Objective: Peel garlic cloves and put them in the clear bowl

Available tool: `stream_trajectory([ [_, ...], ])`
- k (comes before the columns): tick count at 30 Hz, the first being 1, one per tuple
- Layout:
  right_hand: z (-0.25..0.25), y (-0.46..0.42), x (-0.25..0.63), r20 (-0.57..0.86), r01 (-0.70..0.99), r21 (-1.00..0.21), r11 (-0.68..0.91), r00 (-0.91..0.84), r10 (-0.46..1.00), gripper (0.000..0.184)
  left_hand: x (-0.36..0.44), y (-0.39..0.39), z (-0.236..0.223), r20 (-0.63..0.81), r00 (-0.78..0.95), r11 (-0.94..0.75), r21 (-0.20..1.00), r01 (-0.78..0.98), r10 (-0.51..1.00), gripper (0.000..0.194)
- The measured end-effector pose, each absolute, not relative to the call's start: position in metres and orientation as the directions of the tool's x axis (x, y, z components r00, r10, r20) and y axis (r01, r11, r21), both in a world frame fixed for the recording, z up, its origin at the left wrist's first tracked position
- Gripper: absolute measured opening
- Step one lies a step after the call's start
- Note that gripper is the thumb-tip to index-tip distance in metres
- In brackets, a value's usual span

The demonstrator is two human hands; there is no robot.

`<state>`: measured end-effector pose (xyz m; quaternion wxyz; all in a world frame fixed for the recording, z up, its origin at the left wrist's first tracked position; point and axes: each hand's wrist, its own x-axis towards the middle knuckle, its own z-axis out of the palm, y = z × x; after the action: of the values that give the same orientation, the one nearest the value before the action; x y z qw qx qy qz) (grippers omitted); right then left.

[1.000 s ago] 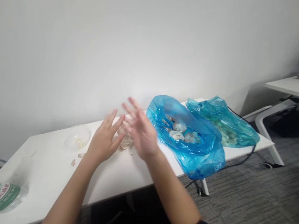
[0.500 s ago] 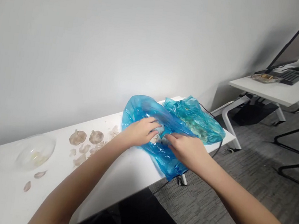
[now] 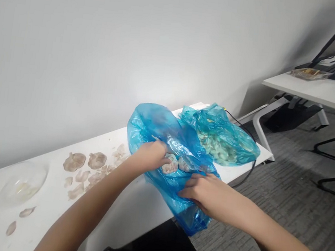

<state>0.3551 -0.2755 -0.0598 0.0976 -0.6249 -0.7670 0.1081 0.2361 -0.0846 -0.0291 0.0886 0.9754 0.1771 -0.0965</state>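
A blue plastic bag [image 3: 181, 137] lies crumpled and part-open on the white table [image 3: 122, 206], its near end hanging over the edge. Inside its mouth show a garlic bulb [image 3: 170, 165] and a second garlic bulb [image 3: 184, 164]. My left hand [image 3: 151, 155] is closed on the bag's left side, its thumb against the first bulb; some fingertips are hidden. With bent fingers my right hand [image 3: 204, 190] grips the bag's near right side. To the left lie two more garlic bulbs, one [image 3: 74, 162] beside the other [image 3: 97, 160].
Loose garlic skins [image 3: 81, 182] are scattered left of the bag. A clear bowl [image 3: 24, 185] holds a few pale pieces, with two cloves [image 3: 27, 211] near it. Behind sits another blue bag [image 3: 223, 143] full of pale contents. A desk [image 3: 310, 91] and chair stand right.
My right hand has moved away from the bulbs, down the bag's near side. My left hand has drawn back slightly, uncovering the bulbs. The view has shifted a little.
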Motion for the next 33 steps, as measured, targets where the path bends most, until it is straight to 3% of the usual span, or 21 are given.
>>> stream_trajectory([
  [3, -0.054, -0.277, 0.356, 0.069, 0.911, -0.38, 0.164, -0.149, 0.987, 0.032, 0.237, -0.081, -0.041, -0.229, 0.928, -0.917, 0.206, 0.341, 0.294, 0.022],
  [7, -0.05, -0.28, 0.355, 0.131, 0.904, -0.412, 0.116, -0.067, 0.989, 0.032, 0.232, -0.08, -0.047, -0.12, 0.969, -0.934, 0.267, 0.239, 0.214, 0.024],
  [12, -0.057, -0.282, 0.354, 0.201, 0.942, -0.33, -0.059, 0.131, 0.971, 0.045, 0.223, -0.08, -0.045, -0.083, 0.98, -0.944, 0.263, 0.198, 0.182, 0.027],
  [16, -0.051, -0.282, 0.351, 0.24, 0.968, -0.217, -0.128, 0.18, 0.954, 0.06, 0.213, -0.071, -0.041, -0.062, 0.977, -0.938, 0.274, 0.214, 0.204, 0.028],
  [19, -0.044, -0.283, 0.347, 0.285, 0.974, -0.163, -0.157, 0.199, 0.938, 0.069, 0.203, -0.059, -0.038, 0.032, 0.982, -0.9, 0.406, 0.157, 0.186, 0.025],
  [24, -0.039, -0.284, 0.34, 0.327, 0.97, -0.185, -0.158, 0.212, 0.921, 0.086, 0.193, -0.046, -0.032, 0.145, 0.974, -0.809, 0.584, 0.058, 0.175, 0.024],
  [29, -0.038, -0.282, 0.336, 0.281, 0.964, -0.22, -0.153, 0.213, 0.936, 0.088, 0.197, -0.053, -0.036, 0.065, 0.995, -0.853, 0.521, 0.034, 0.079, 0.026],
  [33, -0.037, -0.282, 0.332, 0.277, 0.952, -0.274, -0.138, 0.215, 0.936, 0.08, 0.2, -0.06, -0.041, 0.065, 0.992, -0.882, 0.467, 0.069, 0.111, 0.024],
])
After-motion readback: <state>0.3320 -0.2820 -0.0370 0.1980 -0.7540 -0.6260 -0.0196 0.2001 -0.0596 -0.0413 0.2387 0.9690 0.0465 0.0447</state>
